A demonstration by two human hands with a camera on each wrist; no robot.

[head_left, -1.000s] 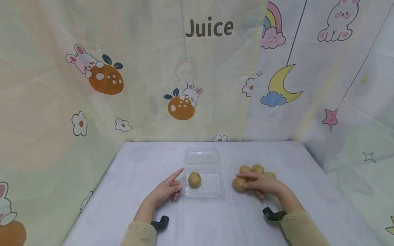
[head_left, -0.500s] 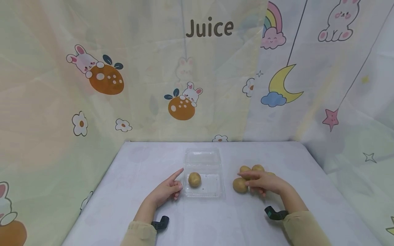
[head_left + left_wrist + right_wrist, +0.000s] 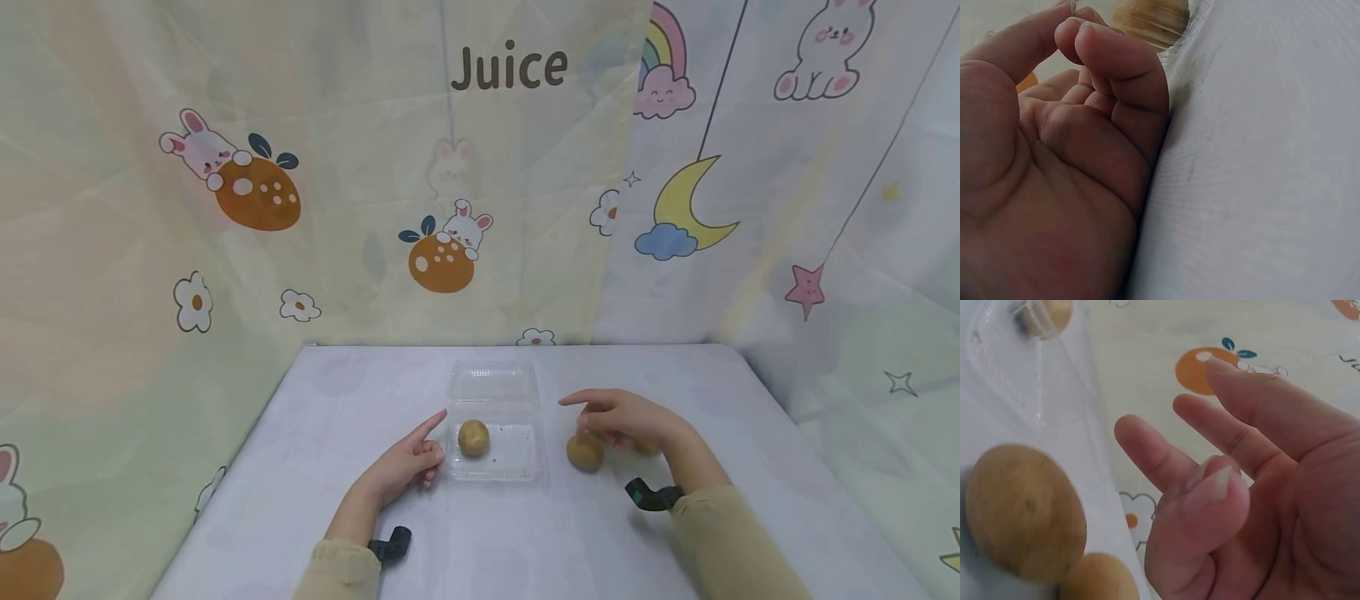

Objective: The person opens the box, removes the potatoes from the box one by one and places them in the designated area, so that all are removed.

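A clear plastic box [image 3: 517,454] stands with its lid open at the middle of the table. One potato [image 3: 473,438] sits in its left part. At the box's left edge my left hand [image 3: 405,467] has its index finger extended, and its thumb and curled fingers hold the rim; a bit of clear plastic shows at the thumb tip in the left wrist view. My right hand [image 3: 630,417] hovers over the potatoes with nothing in its fingers. A near potato [image 3: 585,452] lies below it, another potato [image 3: 647,448] behind it; others are mostly hidden.
The white table [image 3: 480,533] meets a printed cloth backdrop [image 3: 360,167] with rabbits and fruit at its far edge. A black wrist camera [image 3: 392,546] is on the left wrist, and another black camera [image 3: 652,495] on the right.
My right hand has come away from the near potato, moving up and slightly left over the farther ones. The near potato has stayed almost in place. My left hand and the box have not moved.
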